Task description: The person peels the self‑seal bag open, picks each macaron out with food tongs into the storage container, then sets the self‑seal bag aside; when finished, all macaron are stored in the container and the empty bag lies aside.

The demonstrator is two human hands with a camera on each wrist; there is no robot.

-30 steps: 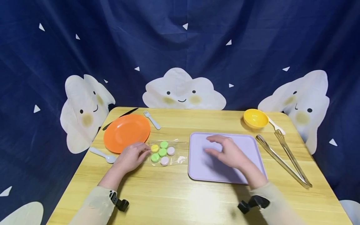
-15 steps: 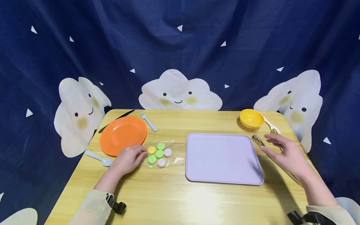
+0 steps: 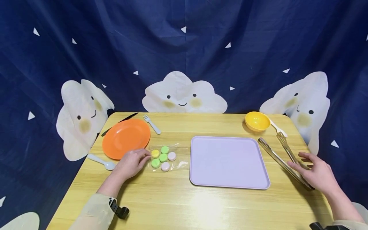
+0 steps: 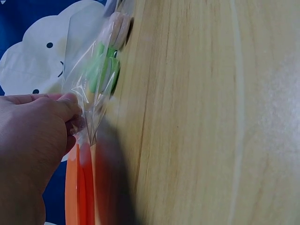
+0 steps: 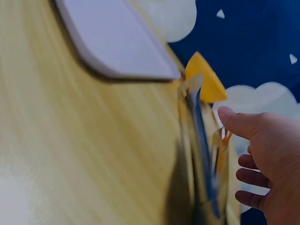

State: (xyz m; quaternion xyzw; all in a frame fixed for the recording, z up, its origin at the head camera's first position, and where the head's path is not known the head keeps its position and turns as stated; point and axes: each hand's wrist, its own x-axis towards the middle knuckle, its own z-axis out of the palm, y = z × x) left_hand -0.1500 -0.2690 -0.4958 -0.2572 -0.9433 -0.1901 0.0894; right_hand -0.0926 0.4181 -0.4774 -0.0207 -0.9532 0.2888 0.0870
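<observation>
A clear plastic bag [image 3: 164, 157] of green, yellow and pink macarons lies on the wooden table [image 3: 172, 198] between the orange plate and the lavender tray. My left hand [image 3: 145, 157] pinches the bag's left edge; the left wrist view shows the film [image 4: 101, 70] lifted between my fingers [image 4: 70, 105]. Metal tongs [image 3: 283, 156] lie right of the tray. My right hand [image 3: 300, 161] hovers over their hinge end with spread fingers, holding nothing. In the right wrist view the hand [image 5: 239, 145] sits just beside the tongs [image 5: 201, 140].
An empty lavender tray [image 3: 228, 163] fills the table's middle. The orange plate [image 3: 126, 137] sits back left with a black knife [image 3: 119, 123], a white fork [image 3: 152, 124] and a white spoon [image 3: 100, 160] around it. A yellow bowl [image 3: 256, 120] and another fork [image 3: 277, 128] stand back right.
My right hand has moved from above the tray rightward and nearer, to the hinge end of the tongs. The left hand has stayed at the bag's edge.
</observation>
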